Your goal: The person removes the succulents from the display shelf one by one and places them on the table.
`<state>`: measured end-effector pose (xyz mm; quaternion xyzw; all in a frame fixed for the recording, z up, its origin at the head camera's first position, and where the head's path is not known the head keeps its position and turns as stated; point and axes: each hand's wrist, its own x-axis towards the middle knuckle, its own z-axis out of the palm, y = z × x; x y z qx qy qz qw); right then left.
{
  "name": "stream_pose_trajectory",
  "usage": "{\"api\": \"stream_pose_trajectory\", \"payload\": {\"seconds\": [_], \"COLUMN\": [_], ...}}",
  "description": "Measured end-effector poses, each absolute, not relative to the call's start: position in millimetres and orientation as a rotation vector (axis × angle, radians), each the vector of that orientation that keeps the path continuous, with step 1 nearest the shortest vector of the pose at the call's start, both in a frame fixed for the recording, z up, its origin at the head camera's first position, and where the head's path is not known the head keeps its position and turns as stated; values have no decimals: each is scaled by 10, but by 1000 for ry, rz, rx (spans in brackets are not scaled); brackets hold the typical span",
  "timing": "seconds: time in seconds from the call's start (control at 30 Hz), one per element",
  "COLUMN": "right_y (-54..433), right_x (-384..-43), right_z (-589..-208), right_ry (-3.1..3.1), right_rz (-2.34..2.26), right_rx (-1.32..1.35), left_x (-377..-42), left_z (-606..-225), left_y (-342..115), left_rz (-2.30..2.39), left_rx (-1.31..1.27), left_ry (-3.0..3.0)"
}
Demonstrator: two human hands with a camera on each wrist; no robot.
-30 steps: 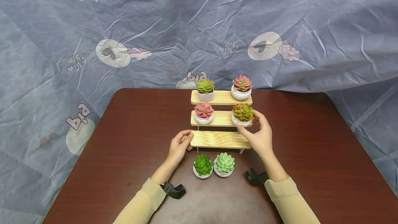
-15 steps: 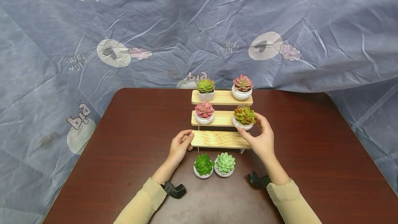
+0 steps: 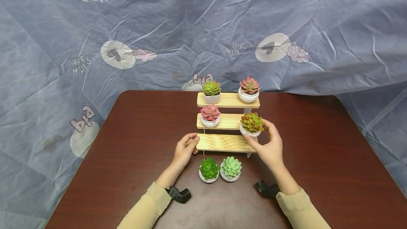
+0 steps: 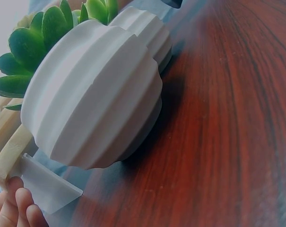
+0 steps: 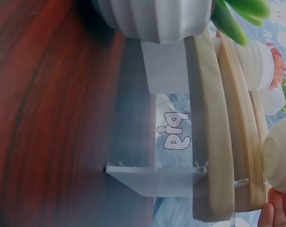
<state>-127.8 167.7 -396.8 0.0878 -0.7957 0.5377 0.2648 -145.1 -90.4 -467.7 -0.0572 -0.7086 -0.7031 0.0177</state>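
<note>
My right hand [image 3: 271, 147] holds a white round pot with an olive-green, orange-tipped succulent [image 3: 252, 123], thumb at the front and fingers behind. In the head view the pot overlaps the right end of the middle tier of a three-tier wooden shelf [image 3: 222, 142]. My left hand [image 3: 185, 148] pinches the left end of the bottom tier, thumb on top; its fingertips [image 4: 23, 198] show under the board in the left wrist view. In front of the shelf, a dark green succulent [image 3: 209, 169] and a pale green succulent [image 3: 231, 168] stand side by side in white pots.
A pink succulent [image 3: 210, 113] occupies the middle tier's left end. Up on the top tier are a green succulent in a square pot [image 3: 211, 91] and a pink-green one [image 3: 249, 87]. The brown table [image 3: 152, 116] ends at a grey-blue printed cloth [image 3: 178, 20].
My right hand has drawn the olive-green succulent toward me and slightly right, off its spot on the middle tier. The left hand keeps its grip on the bottom tier.
</note>
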Motion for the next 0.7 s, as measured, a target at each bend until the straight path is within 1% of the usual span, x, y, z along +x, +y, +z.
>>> {"api": "stream_pose_trajectory", "payload": {"seconds": [0.43,0.7], "right_y": [1777,1824], "right_x": [-1185,-1073], "right_z": [-4120,-4144], "right_ry": [-2126,-2151], "right_rz": [1397,1376], "right_rx": [395,410], "left_x": [-1454,-1447], "left_z": [-4676,-4671], "left_y": [-901,-900], "left_rz": [-2186,-2172], "left_rx": [-167,-166], "left_ry": [-2211,-2218]}}
